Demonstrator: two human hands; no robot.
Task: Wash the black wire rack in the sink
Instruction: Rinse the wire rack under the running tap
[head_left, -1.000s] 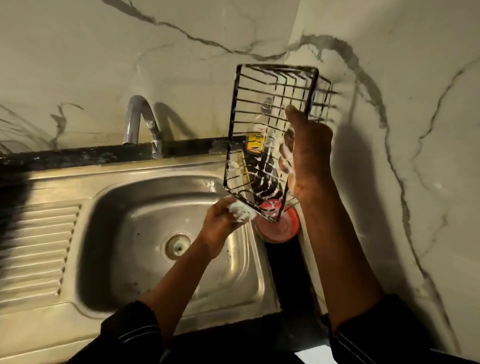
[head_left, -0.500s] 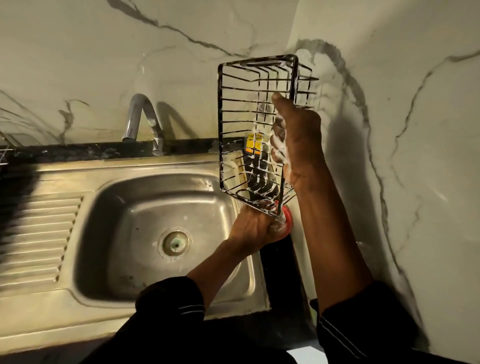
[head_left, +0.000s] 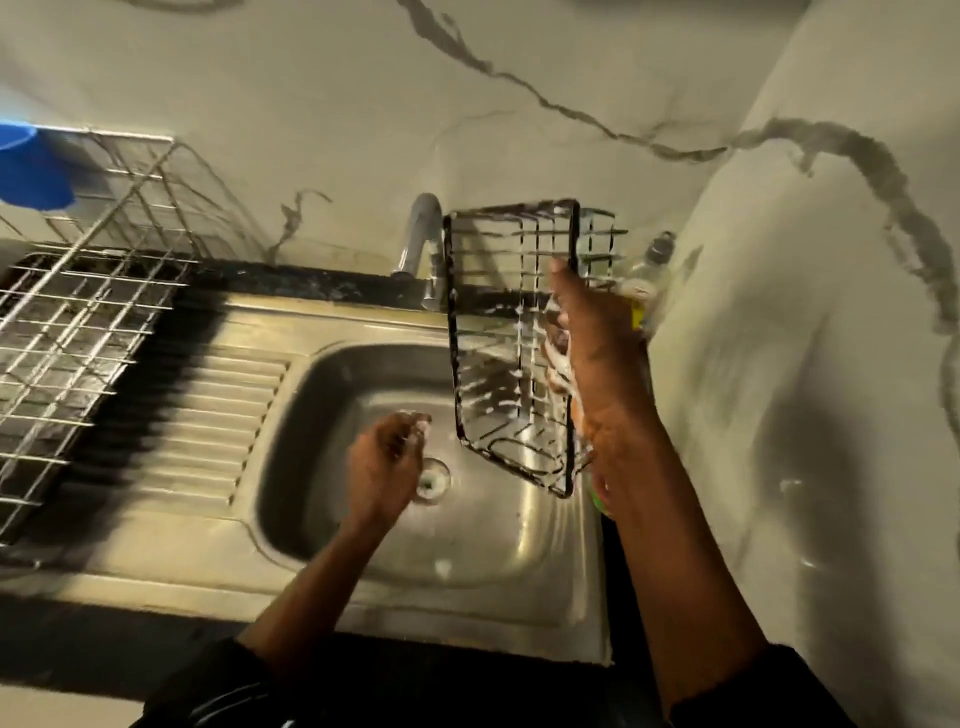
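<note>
Black wire rack (head_left: 511, 353), foamy, gripped by the right hand (head_left: 597, 338), now hangs over the sink (head_left: 322, 395) by its right edge, while the left hand (head_left: 382, 467) has let go, curled above the drain (head_left: 431, 478), contents unclear; rinsing likely follows.

Pale marble-veined walls (head_left: 311, 78) meet in a corner above a dim black countertop (head_left: 322, 283).

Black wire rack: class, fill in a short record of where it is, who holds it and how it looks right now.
rack: upright, above the sink's right side
held by: right hand, grip on its right edge
left hand: over the drain, apart from rack
surface: white foam on wires
tap: behind rack
</note>
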